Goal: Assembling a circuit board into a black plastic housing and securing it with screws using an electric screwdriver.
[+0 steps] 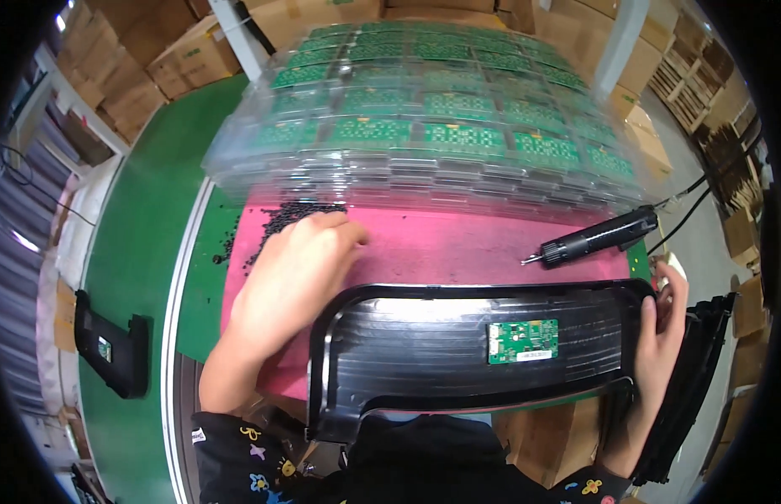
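Note:
A curved black plastic cover (424,370) lies in front of me, its hollow side up. A small green circuit board (525,340) sits inside it, right of its middle. My right hand (659,328) is closed on the cover's right end, thumb along the rim. My left hand (302,260) is over the pink mat (441,244), beyond the cover's left corner and beside a heap of small black screws (294,214). Its fingers are curled in, and whatever is between the fingertips is hidden. A black electric screwdriver (596,238) rests on the mat's right side, bit pointing left.
Stacked clear trays of green circuit boards (457,139) stand across the far side of the bench. Another black cover (113,344) with a board is at the left on the green floor. More black plastic parts (688,386) stand at the right. Cardboard boxes (193,59) line the back.

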`<state>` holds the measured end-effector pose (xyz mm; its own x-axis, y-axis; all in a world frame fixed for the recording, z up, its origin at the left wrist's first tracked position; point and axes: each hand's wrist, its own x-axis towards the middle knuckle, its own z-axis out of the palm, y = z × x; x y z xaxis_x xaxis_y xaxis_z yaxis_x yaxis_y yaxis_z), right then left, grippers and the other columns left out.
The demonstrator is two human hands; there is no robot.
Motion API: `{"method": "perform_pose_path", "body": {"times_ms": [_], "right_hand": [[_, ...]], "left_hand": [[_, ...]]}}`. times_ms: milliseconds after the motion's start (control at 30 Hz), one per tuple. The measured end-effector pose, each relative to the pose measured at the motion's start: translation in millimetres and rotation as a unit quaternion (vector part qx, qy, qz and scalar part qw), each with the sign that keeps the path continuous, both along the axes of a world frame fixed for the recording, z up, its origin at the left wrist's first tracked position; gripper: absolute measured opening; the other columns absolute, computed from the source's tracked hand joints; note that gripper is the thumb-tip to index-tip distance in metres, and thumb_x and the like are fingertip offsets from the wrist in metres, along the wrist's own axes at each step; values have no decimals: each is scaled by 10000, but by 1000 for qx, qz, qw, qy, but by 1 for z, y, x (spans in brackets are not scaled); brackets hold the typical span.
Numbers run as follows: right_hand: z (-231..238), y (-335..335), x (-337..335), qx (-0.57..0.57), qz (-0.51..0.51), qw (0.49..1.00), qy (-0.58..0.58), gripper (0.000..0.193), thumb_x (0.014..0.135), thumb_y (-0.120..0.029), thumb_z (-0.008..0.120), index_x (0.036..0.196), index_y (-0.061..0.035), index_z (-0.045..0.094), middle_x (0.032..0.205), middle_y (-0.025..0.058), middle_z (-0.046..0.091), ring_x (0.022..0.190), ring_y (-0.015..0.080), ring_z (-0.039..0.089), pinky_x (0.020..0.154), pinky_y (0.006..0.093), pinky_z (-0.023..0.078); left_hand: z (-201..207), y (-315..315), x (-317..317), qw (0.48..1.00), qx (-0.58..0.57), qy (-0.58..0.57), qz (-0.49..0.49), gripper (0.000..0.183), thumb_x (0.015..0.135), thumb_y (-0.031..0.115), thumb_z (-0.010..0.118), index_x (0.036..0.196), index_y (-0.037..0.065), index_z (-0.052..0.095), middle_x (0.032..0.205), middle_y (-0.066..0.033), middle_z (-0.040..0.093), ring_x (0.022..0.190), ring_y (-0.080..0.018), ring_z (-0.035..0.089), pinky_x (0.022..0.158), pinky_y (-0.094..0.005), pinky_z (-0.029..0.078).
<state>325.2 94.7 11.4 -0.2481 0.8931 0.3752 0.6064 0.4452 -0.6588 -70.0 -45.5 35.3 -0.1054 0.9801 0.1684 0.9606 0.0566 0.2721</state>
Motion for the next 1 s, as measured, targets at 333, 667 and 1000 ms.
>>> {"method": "perform_pose_path", "body": {"times_ms": [333,667,1000], "right_hand": [[7,94,-39,-185,63,980,32,399,978,-112,573,1368,-104,488,1195,35,521,979,116,528,901,272,444],[-12,41,-126,13,214,942,257,460,1019,-141,520,1382,-24,263,1081,174,601,1041,238,596,953,375,464],[21,-1,-129,-217,286,664,656,424,1006,-504,433,1223,-142,469,659,-9,434,622,139,438,729,389,409]], "left_hand": [[-25,-51,-39,996,-74,18,50,541,640,15,797,1151,30,621,1121,-102,610,1048,-335,563,912,-425,483],[-33,-46,-41,998,-17,12,51,225,745,-44,670,968,-13,672,928,-159,638,937,-377,600,812,-451,484],[-17,-21,-11,996,74,-57,13,86,793,-18,638,879,-27,643,872,-177,630,827,-397,634,719,-464,509]]}}
